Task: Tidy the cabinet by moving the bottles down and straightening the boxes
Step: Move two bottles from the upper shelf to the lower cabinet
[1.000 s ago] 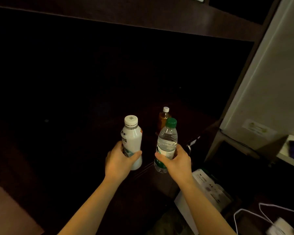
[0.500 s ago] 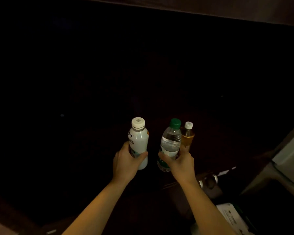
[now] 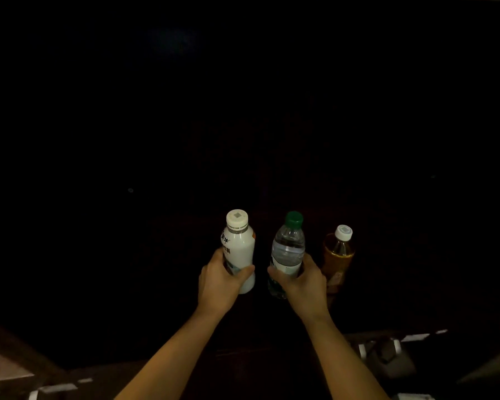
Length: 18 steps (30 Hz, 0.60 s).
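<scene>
From the head view we see both forearms reaching forward into a very dark cabinet (image 3: 162, 134), where almost nothing of the inside can be made out. The left hand (image 3: 218, 284) grips a white bottle (image 3: 240, 251) with a white cap. Its fingers curl round the far side of the lower body, and the thumb lies across the near side. The bottle stands upright, with dark printed characters on its label. The right hand (image 3: 303, 284) grips a clear water bottle (image 3: 288, 249) with a green cap. It holds the bottle in the same way, thumb to the front and fingers wrapped behind, round the label on the lower half. This bottle is also upright and stands just beside the white one, with a narrow dark gap between them. To the right of the water bottle, close to the right hand, an amber bottle (image 3: 337, 256) with a white cap stands upright and no hand holds it. We cannot tell whether the two held bottles rest on the shelf or are a little above it, because the surface under them is too dark. At the lower left corner a pale surface (image 3: 3, 368) shows. At the lower right we see some grey and white shapes (image 3: 387, 353) that are too dim to name.
</scene>
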{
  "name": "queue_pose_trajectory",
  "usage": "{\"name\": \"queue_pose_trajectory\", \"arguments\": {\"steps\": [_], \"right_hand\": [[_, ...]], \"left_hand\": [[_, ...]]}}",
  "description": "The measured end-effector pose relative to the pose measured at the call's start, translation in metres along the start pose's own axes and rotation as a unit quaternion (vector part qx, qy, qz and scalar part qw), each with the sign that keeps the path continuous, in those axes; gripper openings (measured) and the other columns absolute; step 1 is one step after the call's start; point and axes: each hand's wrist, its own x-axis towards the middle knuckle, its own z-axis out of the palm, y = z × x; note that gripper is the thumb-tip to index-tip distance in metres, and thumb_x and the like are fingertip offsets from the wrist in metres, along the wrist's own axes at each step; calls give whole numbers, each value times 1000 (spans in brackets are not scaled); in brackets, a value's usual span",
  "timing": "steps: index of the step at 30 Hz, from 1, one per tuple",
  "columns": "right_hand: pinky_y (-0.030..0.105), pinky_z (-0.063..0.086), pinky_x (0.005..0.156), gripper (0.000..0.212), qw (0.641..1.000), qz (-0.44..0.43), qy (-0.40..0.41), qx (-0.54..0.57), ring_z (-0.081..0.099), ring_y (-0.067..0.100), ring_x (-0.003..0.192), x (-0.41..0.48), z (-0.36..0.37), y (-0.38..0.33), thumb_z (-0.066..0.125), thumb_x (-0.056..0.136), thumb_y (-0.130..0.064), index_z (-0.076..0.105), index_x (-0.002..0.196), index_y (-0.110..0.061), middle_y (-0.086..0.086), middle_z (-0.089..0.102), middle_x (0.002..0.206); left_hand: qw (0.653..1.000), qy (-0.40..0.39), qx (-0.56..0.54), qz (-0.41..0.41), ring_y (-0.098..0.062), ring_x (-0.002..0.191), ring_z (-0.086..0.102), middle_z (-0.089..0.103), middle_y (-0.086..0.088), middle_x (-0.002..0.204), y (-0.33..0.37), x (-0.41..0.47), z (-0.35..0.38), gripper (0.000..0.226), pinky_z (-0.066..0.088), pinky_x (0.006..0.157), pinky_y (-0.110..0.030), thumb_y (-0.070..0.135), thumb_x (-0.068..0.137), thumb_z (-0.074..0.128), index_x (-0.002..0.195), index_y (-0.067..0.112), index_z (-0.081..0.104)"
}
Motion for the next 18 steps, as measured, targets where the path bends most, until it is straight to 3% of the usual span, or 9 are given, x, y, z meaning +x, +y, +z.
{"name": "queue_pose_trajectory", "arguments": {"steps": [11, 18], "right_hand": [[4, 49, 68, 57, 1000, -7, -17, 6, 63, -17, 91, 13, 6, 11, 87, 71, -34, 61, 121, -26, -21, 69, 99], [9, 52, 79, 62, 999, -14, -33, -4, 60, -19, 96, 13, 4, 17, 87, 73, -35, 56, 126, -29, -25, 65, 105]], "left_hand": [[1000, -5, 24, -9, -8, 103, 65, 70, 6, 114, -11, 1, 14, 65, 54, 81, -23, 39, 70, 84, 125, 17, 58], [1000, 1, 28, -9, -12, 106, 65, 68, 4, 118, -14, -1, 16, 69, 56, 85, -32, 40, 70, 84, 128, 17, 55]]}}
